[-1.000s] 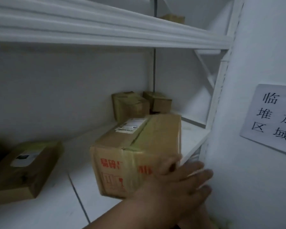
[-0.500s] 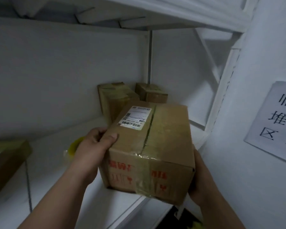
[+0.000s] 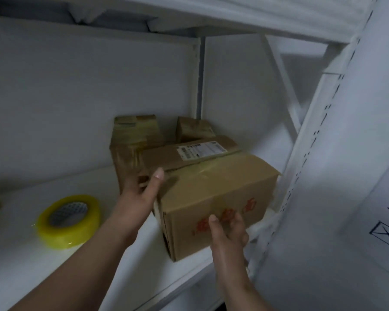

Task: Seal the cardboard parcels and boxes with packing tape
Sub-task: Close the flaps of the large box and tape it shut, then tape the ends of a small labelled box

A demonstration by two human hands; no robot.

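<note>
— Where's the box [image 3: 213,189]?
— On the shelf [image 3: 54,265], tilted. Your left hand [image 3: 137,198] grips its left end, thumb on top; your right hand [image 3: 228,234] cups the near face, fingers curled against it.
— Tape?
— The tape roll [image 3: 69,221] lies flat, left.

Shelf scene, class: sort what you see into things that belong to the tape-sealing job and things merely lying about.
Job:
cardboard box with shipping label, held by left hand and right hand
yellow packing tape roll
two parcels behind

Lying about:
paper wall sign
</note>
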